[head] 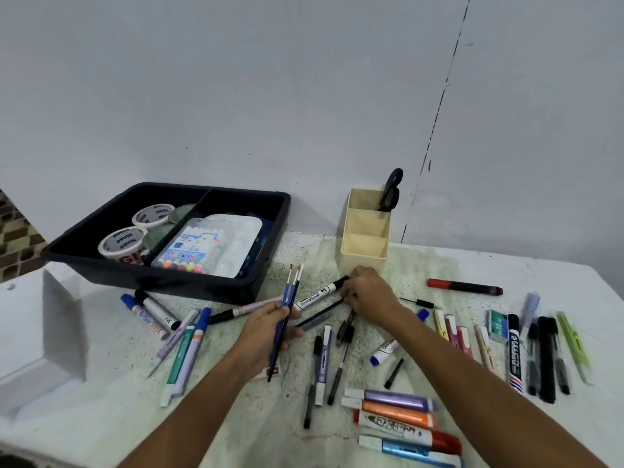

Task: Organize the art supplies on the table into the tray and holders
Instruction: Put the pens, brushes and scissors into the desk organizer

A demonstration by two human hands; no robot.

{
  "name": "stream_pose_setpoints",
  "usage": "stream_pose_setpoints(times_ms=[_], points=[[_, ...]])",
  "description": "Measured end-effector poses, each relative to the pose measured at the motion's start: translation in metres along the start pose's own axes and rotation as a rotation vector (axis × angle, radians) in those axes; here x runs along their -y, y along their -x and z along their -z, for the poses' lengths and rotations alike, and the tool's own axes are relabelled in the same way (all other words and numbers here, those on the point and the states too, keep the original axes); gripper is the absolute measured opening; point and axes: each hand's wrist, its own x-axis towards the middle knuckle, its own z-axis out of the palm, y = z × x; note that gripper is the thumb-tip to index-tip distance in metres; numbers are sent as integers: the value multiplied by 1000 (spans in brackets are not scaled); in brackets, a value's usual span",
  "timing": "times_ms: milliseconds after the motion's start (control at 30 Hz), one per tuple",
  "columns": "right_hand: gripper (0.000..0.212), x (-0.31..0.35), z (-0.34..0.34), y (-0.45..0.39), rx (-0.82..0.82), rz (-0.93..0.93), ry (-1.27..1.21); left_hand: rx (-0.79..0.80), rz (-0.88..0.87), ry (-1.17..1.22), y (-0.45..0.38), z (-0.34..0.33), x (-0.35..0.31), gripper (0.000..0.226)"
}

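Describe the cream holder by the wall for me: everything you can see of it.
The cream holder is a tall, plastic-looking rectangular box split into three stepped compartments, standing upright on the table near the wall. Black scissors stand handles-up in the rear compartment; the two nearer ones show nothing inside. The right hand lies just before its base, over a whiteboard marker; whether it touches the holder is unclear.

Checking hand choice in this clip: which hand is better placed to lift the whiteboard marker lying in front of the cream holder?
Right. The right hand already rests on the whiteboard marker at its black cap end, just below the cream holder. The left hand is occupied, gripping paintbrushes.
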Motion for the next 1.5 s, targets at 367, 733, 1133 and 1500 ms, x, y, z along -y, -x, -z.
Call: stream_pose_setpoints(times_ms=[367, 733, 1133, 1500], points=[[13, 7, 75, 13, -3, -154, -1020, -17, -67, 58, -3, 0, -19, 14], [8, 47, 103, 31, 23, -297, -1463, 232, -29, 161, 25, -36, -38, 18], [17, 56, 104, 59, -47, -257, -1477, 308, -192, 33, 48, -78, -36, 15], [20, 52, 146, 87, -154, -174, -1723, 238, 14, 178, 54, -91, -22, 49]])
